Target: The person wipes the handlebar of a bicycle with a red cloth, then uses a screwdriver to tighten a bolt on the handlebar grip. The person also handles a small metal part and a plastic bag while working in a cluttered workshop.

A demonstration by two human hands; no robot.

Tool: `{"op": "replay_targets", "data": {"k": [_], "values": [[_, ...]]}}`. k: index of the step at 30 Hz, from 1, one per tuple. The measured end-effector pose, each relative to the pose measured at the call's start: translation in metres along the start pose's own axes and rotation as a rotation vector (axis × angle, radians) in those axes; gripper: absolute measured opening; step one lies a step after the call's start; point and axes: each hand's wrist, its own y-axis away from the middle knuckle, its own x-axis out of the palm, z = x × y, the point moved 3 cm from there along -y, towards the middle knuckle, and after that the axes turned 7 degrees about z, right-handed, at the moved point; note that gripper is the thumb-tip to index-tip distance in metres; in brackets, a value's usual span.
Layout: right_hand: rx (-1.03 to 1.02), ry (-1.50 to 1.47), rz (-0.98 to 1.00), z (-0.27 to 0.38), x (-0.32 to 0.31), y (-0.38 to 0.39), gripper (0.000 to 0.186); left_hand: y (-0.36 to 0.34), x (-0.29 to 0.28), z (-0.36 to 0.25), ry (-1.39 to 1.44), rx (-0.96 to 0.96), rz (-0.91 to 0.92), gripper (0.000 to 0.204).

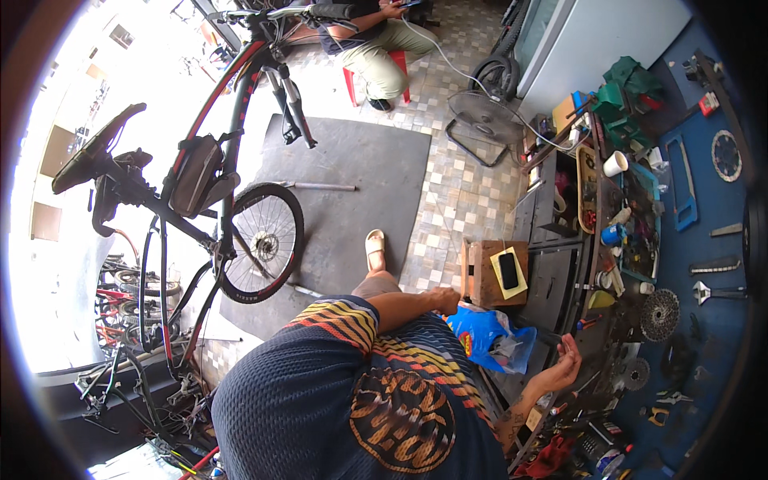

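Observation:
My left hand (pixel 445 300) is closed in a fist beside the top edge of a blue plastic bag (pixel 478 340). Whether the fingers grip the bag or something else is hidden. Clear plastic shows at the bag's right side. My right hand (pixel 566 364) is raised near the workbench edge, palm turned up, its fingers loosely curled and apart with nothing in them. A wooden box (pixel 480 276) stands just beyond the bag, and a black phone (pixel 508 270) lies on yellow paper on top of it.
A bicycle without a front wheel (pixel 228 160) is held up at left, over a dark mat (pixel 376 160). The cluttered workbench (pixel 588 272) runs along the right, below a blue tool board (pixel 704 264). A floor fan (pixel 484 124) and a seated person (pixel 376 60) are farther off.

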Motion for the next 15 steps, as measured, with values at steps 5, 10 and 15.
{"op": "replay_targets", "data": {"k": [5, 10, 15], "values": [[0.107, -0.244, -0.139, 0.026, 0.002, 0.005, 0.037, -0.029, 0.043, 0.001, -0.281, 0.234, 0.136, 0.03], [0.052, -0.338, -0.153, 0.051, 0.01, -0.002, 0.036, -0.043, 0.08, -0.086, -0.602, 0.557, 0.154, 0.03], [-0.007, -0.316, -0.086, 0.08, 0.015, -0.007, 0.035, -0.015, 0.124, -0.186, -0.78, 0.672, 0.414, 0.027]]}}
